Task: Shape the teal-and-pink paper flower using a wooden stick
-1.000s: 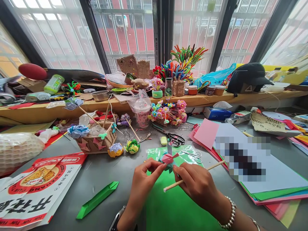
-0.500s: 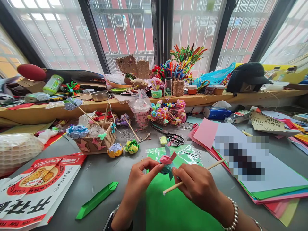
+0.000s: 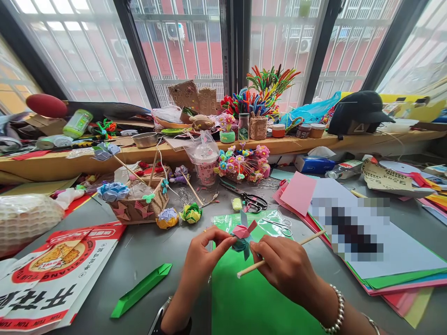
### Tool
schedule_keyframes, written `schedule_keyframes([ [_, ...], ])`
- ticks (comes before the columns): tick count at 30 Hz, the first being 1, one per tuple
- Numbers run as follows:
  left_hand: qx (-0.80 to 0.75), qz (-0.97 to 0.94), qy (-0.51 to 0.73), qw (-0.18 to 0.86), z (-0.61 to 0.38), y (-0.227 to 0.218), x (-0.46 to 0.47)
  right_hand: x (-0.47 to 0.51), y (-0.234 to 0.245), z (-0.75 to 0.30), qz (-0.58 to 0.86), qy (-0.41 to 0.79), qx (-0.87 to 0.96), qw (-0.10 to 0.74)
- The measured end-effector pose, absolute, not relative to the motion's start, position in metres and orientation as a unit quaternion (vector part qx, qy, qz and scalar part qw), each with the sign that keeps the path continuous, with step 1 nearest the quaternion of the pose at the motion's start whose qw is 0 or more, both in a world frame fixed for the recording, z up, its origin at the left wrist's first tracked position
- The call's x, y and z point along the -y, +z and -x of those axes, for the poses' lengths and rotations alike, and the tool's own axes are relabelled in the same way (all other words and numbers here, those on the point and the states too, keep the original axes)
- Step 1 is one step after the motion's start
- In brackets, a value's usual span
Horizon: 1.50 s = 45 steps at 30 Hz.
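- Pinches a small paper flower (image 3: 243, 234), pink on top and teal beneath, between both hands, just above the bench (image 3: 167, 253) near its front middle.
- Left hand (image 3: 201, 258): thumb and forefinger closed narrow on the flower's left edge, other fingers curled; dark watch strap (image 3: 156, 322) at the wrist.
- Right hand (image 3: 287, 269): fingers closed round a thin wooden stick (image 3: 310, 240), fingertips (image 3: 256, 248) touching the flower's right side.
- Stick slants from lower left to upper right, both ends clear of the hand; cannot tell whether it joins the flower.
- Bead bracelet (image 3: 337, 309) on the right wrist.
- Directly under the hands, flat on the bench: green sheet (image 3: 244, 302).
- Just behind the flower: small clear-handled scissors (image 3: 281, 224); farther back, black-handled scissors (image 3: 254, 201).
- Left of the hands, well apart: folded green strip (image 3: 141, 289), lying aslant.
- Farther left: printed red-and-white bag (image 3: 52, 279).
- Back left: woven basket (image 3: 138, 208) with paper flowers in and beside it.
- Right: stack of coloured paper (image 3: 401, 274), a pink sheet (image 3: 299, 191) at its far corner.
- On the window ledge (image 3: 52, 163): black cap (image 3: 359, 111), a jumble of craft stuff.
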State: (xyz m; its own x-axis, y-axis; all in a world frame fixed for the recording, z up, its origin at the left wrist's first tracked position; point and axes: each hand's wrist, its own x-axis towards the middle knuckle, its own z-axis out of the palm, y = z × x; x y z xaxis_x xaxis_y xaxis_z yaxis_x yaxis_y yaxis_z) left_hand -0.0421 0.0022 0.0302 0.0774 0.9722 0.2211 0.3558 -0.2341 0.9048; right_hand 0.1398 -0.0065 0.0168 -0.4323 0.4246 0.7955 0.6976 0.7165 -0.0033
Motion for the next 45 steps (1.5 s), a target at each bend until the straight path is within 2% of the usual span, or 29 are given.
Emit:
schedule_keyframes([
  [4,-0.471,-0.693,0.49,0.239,0.044,0.03,-0.003,0.003,0.016,-0.144,0.385,-0.066,0.809,0.44],
  [8,-0.426,-0.768,0.448,0.167,0.046,0.027,-0.005,0.002,0.021,-0.148,0.408,0.034,0.807,0.426],
  [20,-0.402,-0.805,0.419,0.119,0.042,0.021,-0.007,0.002,0.026,-0.151,0.436,0.094,0.784,0.433],
  [24,-0.425,-0.765,0.458,0.155,0.038,0.019,-0.006,0.002,0.024,-0.151,0.432,0.079,0.779,0.447],
  [30,-0.449,-0.717,0.509,0.159,0.035,0.016,-0.003,0.007,0.022,-0.143,0.358,-0.038,0.836,0.413],
  [35,-0.456,-0.706,0.512,0.178,0.031,0.016,0.0,0.01,0.016,-0.137,0.333,-0.108,0.831,0.432],
  [45,-0.48,-0.67,0.503,0.26,0.029,0.017,-0.001,0.012,0.016,-0.137,0.308,-0.144,0.84,0.423],
])
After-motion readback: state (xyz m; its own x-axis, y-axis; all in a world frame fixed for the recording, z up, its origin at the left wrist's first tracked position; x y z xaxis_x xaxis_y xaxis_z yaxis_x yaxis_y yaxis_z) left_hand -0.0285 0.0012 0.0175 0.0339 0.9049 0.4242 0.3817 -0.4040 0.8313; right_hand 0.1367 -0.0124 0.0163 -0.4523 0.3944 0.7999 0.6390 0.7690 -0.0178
